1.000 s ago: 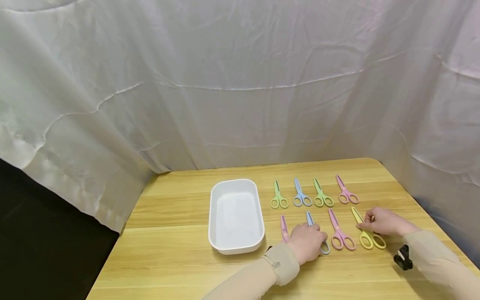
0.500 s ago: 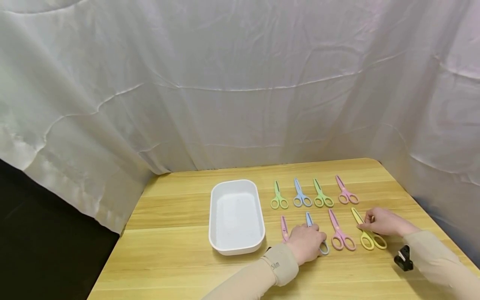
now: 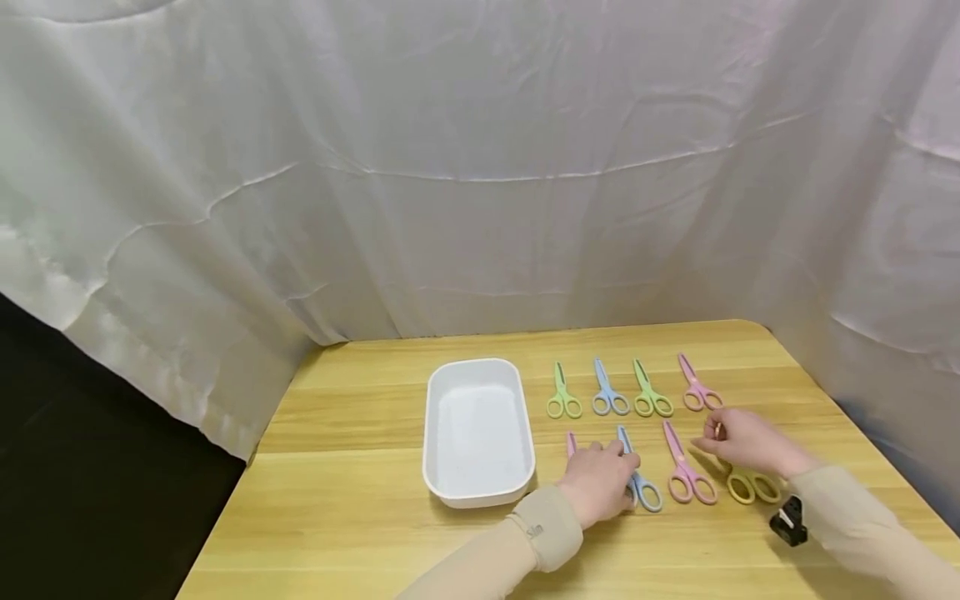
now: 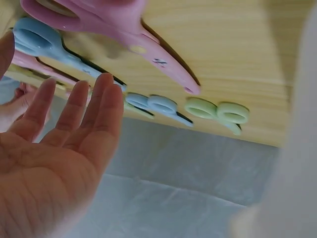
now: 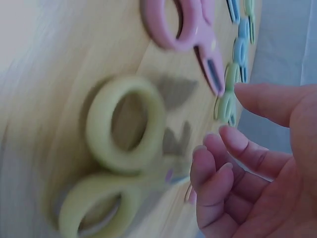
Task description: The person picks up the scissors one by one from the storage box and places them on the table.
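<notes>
In the head view my left hand reaches over pink scissors, covering their handles, and beside blue scissors. The left wrist view shows its fingers extended with nothing held, those pink scissors and blue scissors lying beyond. My right hand is over the blade end of yellow scissors. Its fingers are loosely bent, the thumb apart, nothing between them in the right wrist view, where the yellow handle rings look blurred. Another pair of pink scissors lies between the hands.
A back row holds green scissors, blue scissors, a second green pair and pink scissors. Left of them stands a white tray on the wooden table. A pale curtain hangs behind.
My left hand has shifted left off the blue scissors, uncovering more of their handles. The right hand has moved left across the yellow scissors, now hiding their blades. The head view has shifted slightly.
</notes>
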### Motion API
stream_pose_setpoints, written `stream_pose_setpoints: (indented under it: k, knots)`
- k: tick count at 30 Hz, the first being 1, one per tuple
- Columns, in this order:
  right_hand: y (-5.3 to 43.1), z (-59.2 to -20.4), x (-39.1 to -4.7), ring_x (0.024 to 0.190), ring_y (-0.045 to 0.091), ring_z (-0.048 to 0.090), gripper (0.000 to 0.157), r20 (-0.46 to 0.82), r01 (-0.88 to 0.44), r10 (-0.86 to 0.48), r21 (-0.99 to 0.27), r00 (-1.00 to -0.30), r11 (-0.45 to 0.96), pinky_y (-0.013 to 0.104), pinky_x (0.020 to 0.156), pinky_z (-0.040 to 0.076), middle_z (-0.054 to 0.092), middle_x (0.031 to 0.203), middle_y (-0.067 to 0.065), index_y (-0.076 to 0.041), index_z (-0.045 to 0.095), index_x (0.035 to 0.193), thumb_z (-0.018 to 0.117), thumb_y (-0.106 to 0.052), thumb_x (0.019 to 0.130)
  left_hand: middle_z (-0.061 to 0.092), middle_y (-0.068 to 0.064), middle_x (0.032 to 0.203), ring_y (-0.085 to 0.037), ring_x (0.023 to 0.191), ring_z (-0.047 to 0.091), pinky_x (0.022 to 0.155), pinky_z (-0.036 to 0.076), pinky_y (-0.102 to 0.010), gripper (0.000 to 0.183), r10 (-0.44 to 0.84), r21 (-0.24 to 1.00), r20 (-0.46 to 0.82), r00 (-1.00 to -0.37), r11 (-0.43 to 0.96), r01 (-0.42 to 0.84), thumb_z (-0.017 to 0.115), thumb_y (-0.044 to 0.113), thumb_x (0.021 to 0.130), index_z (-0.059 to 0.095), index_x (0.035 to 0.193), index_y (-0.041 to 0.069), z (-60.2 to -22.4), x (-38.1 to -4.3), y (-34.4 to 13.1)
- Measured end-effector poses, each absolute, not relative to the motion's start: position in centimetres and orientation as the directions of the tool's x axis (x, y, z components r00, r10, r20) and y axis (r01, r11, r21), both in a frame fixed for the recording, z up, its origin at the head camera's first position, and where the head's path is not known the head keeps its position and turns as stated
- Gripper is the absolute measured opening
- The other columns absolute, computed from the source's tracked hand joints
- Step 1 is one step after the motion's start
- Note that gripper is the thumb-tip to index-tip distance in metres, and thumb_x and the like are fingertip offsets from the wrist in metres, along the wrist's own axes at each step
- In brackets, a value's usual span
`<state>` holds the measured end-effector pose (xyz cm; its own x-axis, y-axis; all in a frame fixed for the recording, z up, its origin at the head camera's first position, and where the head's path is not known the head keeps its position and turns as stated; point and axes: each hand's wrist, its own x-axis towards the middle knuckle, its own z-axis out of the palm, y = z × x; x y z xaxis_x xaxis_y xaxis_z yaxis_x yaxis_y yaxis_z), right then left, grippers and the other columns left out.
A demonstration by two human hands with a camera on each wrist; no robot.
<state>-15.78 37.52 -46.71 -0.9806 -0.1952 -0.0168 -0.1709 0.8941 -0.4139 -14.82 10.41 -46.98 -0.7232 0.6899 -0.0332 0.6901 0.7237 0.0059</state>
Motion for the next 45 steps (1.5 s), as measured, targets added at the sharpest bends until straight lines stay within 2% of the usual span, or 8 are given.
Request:
stream_pose_setpoints:
  k: [5,9,13,21,26,34,42,45]
  knots:
    - [36.4,-47.2,-16.0,0.053,0.004,0.042,0.028,-0.042,-0.18,-0.218,-0.424,-0.975,0.888,0.021,0.048,0.035,0.052,0.064,-0.006,-0.013,0.058,0.079,0.075,-0.032,0.088,0.063,0.013,0.117,-0.008,0.1,0.062,0.083,0.054,-0.024,0.057,0.665,0.004,-0.068,-0.744,0.746,0.666,0.08,0.053,0.078,0.062,0.129,0.035,-46.4,-14.8,9.4]
    - [35.8,-47.6,-16.2,0.051,0.004,0.039,0.032,-0.104,-0.145,-0.216,-0.463,-0.971,0.874,0.02,0.045,0.033,0.046,0.059,-0.007,-0.012,0.057,0.076,0.075,-0.037,0.087,0.062,0.013,0.113,-0.009,0.098,0.06,0.076,0.054,-0.023,0.061,0.657,0.005,-0.102,-0.747,0.752,0.66,0.083,0.056,0.072,0.064,0.125,0.034,-46.2,-14.7,8.5]
    - [35.5,-48.0,-16.4,0.048,0.005,0.042,0.034,-0.149,-0.132,-0.239,-0.511,-0.959,0.849,0.02,0.042,0.037,0.048,0.056,-0.007,-0.011,0.058,0.073,0.075,-0.037,0.088,0.061,0.014,0.114,-0.01,0.104,0.059,0.072,0.055,-0.024,0.061,0.644,0.001,-0.13,-0.754,0.76,0.65,0.085,0.058,0.069,0.065,0.122,0.036,-46.4,-14.5,7.9]
    - [35.1,-48.3,-16.5,0.047,0.007,0.046,0.037,-0.193,-0.107,-0.24,-0.525,-0.951,0.844,0.019,0.042,0.037,0.052,0.054,-0.006,-0.011,0.056,0.068,0.076,-0.035,0.087,0.061,0.013,0.114,-0.01,0.104,0.055,0.07,0.054,-0.026,0.06,0.621,0.011,-0.149,-0.769,0.779,0.627,0.087,0.055,0.068,0.066,0.121,0.038,-46.7,-14.7,7.5]
    - [34.8,-48.1,-16.5,0.047,0.009,0.048,0.033,-0.221,-0.068,-0.212,-0.523,-0.952,0.85,0.02,0.042,0.04,0.054,0.056,-0.003,-0.01,0.057,0.069,0.077,-0.029,0.087,0.062,0.011,0.11,-0.009,0.099,0.054,0.068,0.053,-0.025,0.056,0.6,-0.003,-0.146,-0.787,0.795,0.607,0.087,0.057,0.067,0.068,0.114,0.033,-46.7,-14.6,7.3]
    - [34.7,-47.9,-16.6,0.045,0.008,0.05,0.032,-0.226,-0.074,-0.225,-0.532,-0.948,0.844,0.019,0.041,0.042,0.056,0.056,-0.001,-0.009,0.057,0.068,0.076,-0.026,0.087,0.063,0.01,0.11,-0.009,0.099,0.057,0.073,0.056,-0.023,0.049,0.567,0.003,-0.154,-0.809,0.819,0.573,0.087,0.057,0.068,0.069,0.101,0.026,-46.7,-14.8,7.3]
    - [34.6,-47.2,-16.6,0.047,0.009,0.051,0.031,-0.248,-0.08,-0.252,-0.546,-0.935,0.834,0.02,0.042,0.042,0.057,0.058,0.0,-0.008,0.057,0.071,0.075,-0.027,0.089,0.063,0.011,0.11,-0.008,0.098,0.058,0.073,0.056,-0.023,0.047,0.549,-0.004,-0.151,-0.822,0.831,0.556,0.086,0.059,0.068,0.069,0.097,0.026,-46.4,-14.7,7.3]
    - [34.6,-46.8,-16.9,0.05,0.009,0.049,0.031,-0.233,-0.086,-0.246,-0.536,-0.941,0.84,0.02,0.044,0.041,0.055,0.06,-0.001,-0.008,0.057,0.073,0.075,-0.028,0.088,0.064,0.012,0.112,-0.009,0.107,0.06,0.077,0.057,-0.024,0.045,0.549,-0.001,-0.146,-0.823,0.832,0.555,0.084,0.059,0.07,0.069,0.098,0.027,-46.0,-14.5,7.4]
